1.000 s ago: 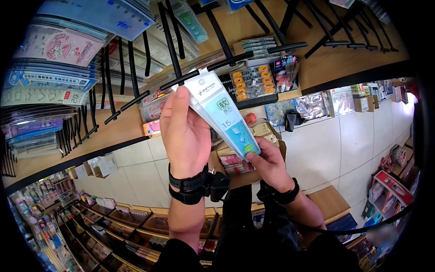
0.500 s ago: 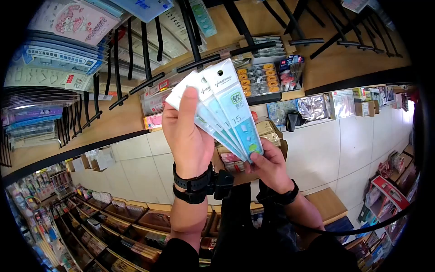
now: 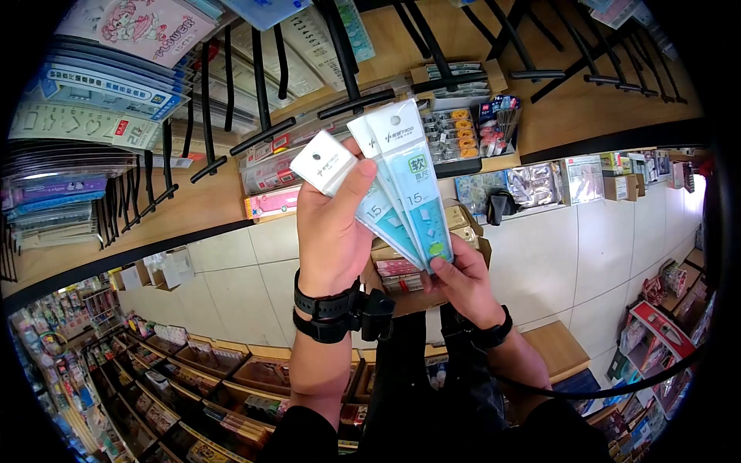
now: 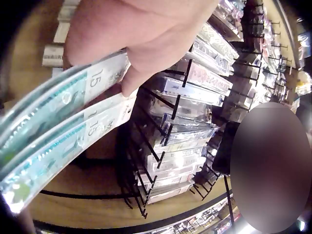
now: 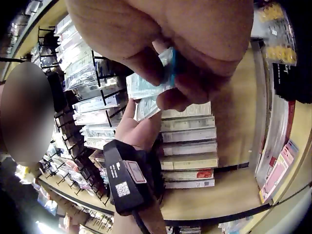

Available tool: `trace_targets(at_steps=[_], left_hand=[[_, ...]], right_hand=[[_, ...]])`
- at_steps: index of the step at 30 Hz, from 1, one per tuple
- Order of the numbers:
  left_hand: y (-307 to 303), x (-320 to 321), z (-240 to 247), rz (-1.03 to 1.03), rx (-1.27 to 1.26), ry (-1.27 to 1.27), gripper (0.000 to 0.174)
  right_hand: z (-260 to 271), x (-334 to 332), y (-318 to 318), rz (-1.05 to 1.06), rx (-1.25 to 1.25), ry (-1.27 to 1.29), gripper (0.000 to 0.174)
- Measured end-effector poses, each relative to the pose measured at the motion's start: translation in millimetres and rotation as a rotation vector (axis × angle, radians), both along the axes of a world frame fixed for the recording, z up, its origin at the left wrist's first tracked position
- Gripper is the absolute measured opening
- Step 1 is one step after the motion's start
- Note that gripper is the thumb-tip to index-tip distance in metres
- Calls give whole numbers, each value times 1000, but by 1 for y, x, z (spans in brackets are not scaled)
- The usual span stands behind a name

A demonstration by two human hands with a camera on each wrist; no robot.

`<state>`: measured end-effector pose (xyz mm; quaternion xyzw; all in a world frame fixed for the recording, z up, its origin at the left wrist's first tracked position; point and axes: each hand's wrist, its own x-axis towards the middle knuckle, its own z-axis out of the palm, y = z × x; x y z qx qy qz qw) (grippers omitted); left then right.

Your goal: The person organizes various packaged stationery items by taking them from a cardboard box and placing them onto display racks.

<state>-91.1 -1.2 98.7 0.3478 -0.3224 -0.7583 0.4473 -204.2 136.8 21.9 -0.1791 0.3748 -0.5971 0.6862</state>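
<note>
Head view: ruler packs (image 3: 423,189) near wooden shelf (image 3: 202,204), pale tiled floor (image 3: 532,239).

Head view above hands (image 3: 333,241); wrist close-ups

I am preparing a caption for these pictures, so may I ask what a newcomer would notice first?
Probably the fanned blue-and-white ruler packets, held by the left hand and the right hand near the middle of the head view. Next come the black hooks above them and, at upper left, the pink-printed FLOWER packet.
</note>
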Motion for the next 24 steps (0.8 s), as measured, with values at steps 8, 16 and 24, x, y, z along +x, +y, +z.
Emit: trace_targets(at_steps=[8,16,24], left_hand=[[-1,3,-5,-7,-31,10,30],[-11,-9,14,257,-158,-146,19],[-22,-23,23,301,-234,-238,20]], right_hand=[[3,-14,-1,124,-11,140,34],[25,-11,-27,77,-10,286,36],[22,-8,-35,30,-46,263,41]])
